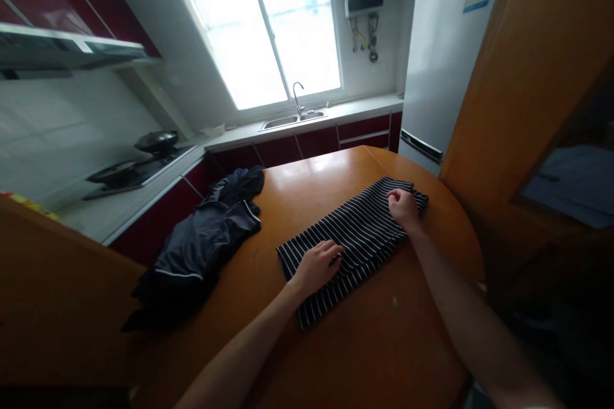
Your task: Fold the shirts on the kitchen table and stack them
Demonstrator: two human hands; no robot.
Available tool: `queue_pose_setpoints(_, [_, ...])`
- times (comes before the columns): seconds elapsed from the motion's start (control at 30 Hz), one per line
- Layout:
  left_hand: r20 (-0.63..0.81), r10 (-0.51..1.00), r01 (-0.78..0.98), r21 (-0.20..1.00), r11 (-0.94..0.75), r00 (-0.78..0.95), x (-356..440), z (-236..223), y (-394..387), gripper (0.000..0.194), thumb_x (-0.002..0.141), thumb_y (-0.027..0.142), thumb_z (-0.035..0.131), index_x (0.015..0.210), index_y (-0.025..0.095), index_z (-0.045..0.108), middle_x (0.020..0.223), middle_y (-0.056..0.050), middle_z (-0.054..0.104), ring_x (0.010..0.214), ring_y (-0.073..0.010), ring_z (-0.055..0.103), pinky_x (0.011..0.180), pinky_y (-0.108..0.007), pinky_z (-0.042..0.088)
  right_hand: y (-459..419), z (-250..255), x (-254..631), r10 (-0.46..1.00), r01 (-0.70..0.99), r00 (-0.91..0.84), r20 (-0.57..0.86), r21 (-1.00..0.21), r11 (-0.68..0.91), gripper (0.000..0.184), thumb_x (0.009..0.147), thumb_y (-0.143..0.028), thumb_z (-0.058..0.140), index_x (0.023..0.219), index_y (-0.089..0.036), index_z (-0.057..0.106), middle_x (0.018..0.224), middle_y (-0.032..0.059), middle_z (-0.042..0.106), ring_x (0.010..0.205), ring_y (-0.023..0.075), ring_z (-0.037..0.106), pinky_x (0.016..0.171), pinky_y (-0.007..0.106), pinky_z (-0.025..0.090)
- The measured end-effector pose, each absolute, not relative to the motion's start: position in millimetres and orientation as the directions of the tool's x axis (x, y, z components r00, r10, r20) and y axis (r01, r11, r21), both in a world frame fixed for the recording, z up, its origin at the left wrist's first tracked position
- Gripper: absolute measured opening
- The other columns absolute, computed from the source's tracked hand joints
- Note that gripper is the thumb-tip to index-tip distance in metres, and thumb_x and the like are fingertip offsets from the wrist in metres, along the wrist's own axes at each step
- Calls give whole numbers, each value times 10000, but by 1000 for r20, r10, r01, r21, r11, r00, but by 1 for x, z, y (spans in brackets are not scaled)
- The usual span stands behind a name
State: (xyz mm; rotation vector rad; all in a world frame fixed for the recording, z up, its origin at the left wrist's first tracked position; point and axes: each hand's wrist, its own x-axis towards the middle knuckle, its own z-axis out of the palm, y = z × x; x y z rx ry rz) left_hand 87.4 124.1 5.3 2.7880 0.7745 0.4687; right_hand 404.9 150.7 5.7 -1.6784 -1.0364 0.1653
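A black garment with white stripes [355,223], its exact kind unclear, lies folded flat in a long slanting rectangle on the wooden table [307,192]. My left hand [316,266] rests on its nearer left part, the fingers loosely bent and a gap showing between them and the thumb. Over the far right end of the cloth is my right hand [404,209], its fingers curled in together. Whether a bit of fabric is between those fingers is hidden. The striped layers look smooth, with one lower edge showing along the near side.
Dark clothing [201,236] with white piping lies heaped on the table's left side. Beyond the rounded table edge are a sink [283,123], a counter and a stove with pans [156,140]. A fridge [436,51] stands at the right, beside a wooden panel [527,45].
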Motion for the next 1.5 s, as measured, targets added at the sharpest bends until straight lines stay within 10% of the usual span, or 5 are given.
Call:
queue_pose_setpoints(0.2, [274,752,646,389,-657,600,92,53,231,153,719,53,653,656,191,638,696,5,646,695,-153,619,706,-237,490,148,19,395,506,529,668,545,-827,193,248,812,-206,444,871,-173,683,928,116,743,810,235,662,788,348,521])
queue_pose_setpoints(0.4, [528,819,765,426,-482,222,82,114,313,207,839,77,522,933,154,689,881,-97,654,847,-240,639,848,-356,497,143,26,387,688,552,507,520,-809,204,248,806,-163,446,798,-193,691,826,63,740,788,213,663,788,309,508])
queue_pose_setpoints(1.0, [166,523,493,192,-849,836,147,29,121,285,886,83,567,1084,218,722,1005,-88,706,953,-254,687,906,-386,489,153,-7,375,903,305,424,-66,-929,-211,294,894,-407,630,704,-183,624,565,46,659,493,188,626,518,282,497])
queue_pose_setpoints(1.37, [-8,832,403,877,-261,555,161,32,170,729,824,358,796,1465,174,503,1184,-137,659,805,-188,680,727,-339,589,135,26,366,991,-108,133,-2,-994,12,295,664,-180,764,945,-165,674,843,24,747,710,183,692,665,279,573])
queue_pose_setpoints(1.5, [-25,656,334,875,-351,754,151,23,174,308,891,222,659,1192,156,678,932,-35,723,793,-163,682,714,-262,573,125,30,359,993,-141,-112,-36,-989,-52,339,675,-307,865,937,-172,696,876,36,755,741,195,701,639,280,585])
